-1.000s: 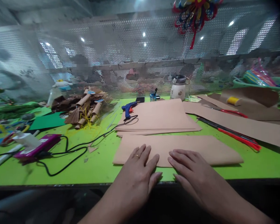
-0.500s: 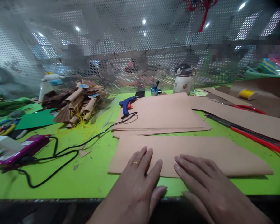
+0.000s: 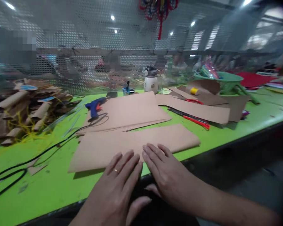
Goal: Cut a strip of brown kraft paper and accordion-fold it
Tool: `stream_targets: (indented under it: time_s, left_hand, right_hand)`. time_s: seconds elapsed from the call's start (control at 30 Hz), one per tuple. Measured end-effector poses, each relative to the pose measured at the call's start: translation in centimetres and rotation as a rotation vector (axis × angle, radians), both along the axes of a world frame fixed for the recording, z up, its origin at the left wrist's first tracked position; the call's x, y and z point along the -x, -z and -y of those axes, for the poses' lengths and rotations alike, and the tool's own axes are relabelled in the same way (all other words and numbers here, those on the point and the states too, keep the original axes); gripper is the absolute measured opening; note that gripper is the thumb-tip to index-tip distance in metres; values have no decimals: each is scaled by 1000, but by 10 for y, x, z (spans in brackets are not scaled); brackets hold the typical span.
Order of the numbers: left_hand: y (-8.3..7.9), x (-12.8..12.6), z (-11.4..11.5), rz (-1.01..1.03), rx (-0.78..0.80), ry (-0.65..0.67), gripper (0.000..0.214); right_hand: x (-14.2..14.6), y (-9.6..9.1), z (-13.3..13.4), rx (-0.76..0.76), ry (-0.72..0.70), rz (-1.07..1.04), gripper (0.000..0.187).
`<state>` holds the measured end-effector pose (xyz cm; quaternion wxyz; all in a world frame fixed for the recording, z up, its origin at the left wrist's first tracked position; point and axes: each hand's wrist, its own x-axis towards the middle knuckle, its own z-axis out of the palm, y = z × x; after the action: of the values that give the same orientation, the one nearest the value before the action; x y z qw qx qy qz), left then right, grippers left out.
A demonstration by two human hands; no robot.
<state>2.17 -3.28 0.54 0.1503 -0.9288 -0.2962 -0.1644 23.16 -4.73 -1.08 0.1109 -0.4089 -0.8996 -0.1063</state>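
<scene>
A folded sheet of brown kraft paper lies along the table's front edge, its fold toward me. My left hand, with a ring on one finger, rests its outstretched fingers on the near edge of that sheet. Close beside it, my right hand lies flat across the same edge, fingers extended. Neither hand grips anything. Just behind is a stack of brown paper sheets, and a blue glue gun with a red trigger sits on its left corner.
Bundled brown paper rolls with yellow strands lie at left. A black cord crosses the green table. Red-handled tools, paper strips, a yellow thread spool, a bottle and a green basket stand behind and right.
The view has turned right, bringing more of the table's right side into sight. My right hand has come closer to my left; both stay on the folded paper.
</scene>
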Motion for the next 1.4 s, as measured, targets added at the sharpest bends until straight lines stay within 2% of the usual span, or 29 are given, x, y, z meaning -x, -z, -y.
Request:
stream_targets:
  time_s: [0.23,0.6,0.87,1.17,1.4]
  left_hand:
    - [12,-18,1,50,-88,-37,59]
    - [14,-18,-2,53,-182,-20,58]
    - [17,-17,-4,53,-187,-28,54]
    - [21,-13,-7,70,-203,-10,52]
    - [26,-11,-15,93,-257,45,51]
  right_hand:
    - [-1,-11,-1,62,7,-4,65]
    - [-10,-11,9,92,63,-76,63]
    - [-20,-14,5,155,40,-70,65]
    - [-19,-15,5,140,29,-78,68]
    - [-22,-16,4,109,10,-45,56]
